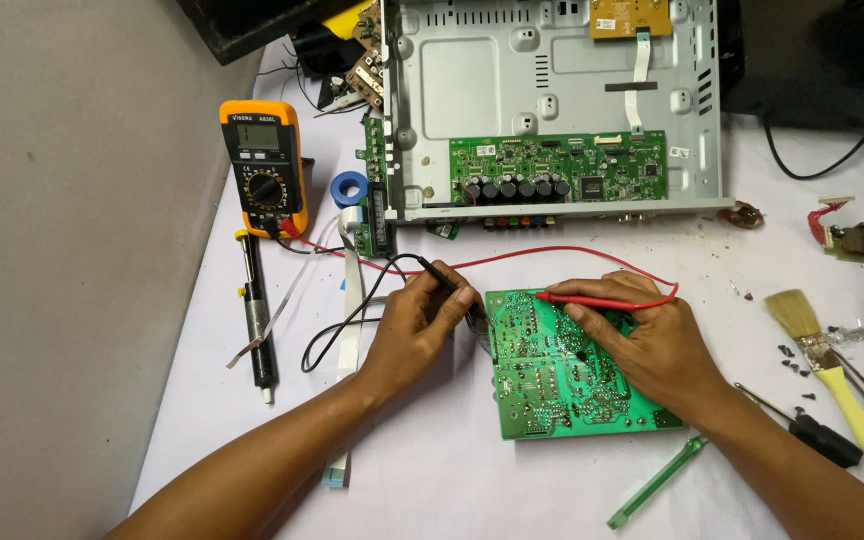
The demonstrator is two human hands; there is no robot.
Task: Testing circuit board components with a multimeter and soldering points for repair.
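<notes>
Two hands work over one green circuit board (pixel 562 385), which lies solder side up on the white surface (pixel 452 480), in front of the open metal chassis (pixel 472 90). The board sits between the hands, its left edge under the left hand (pixel 417 325) and its right half under the right hand (pixel 642 335). The left hand is closed on the black probe (pixel 442 272), which slants down to the right so that its tip meets the board's upper left edge, just beyond the fingers. The right hand pinches the red probe (pixel 602 298), which lies nearly level with its long axis running left; its tip points at the board's top edge, just left of the fingertips. Both leads trail back left to the yellow multimeter (pixel 264 165), well apart from the board.
</notes>
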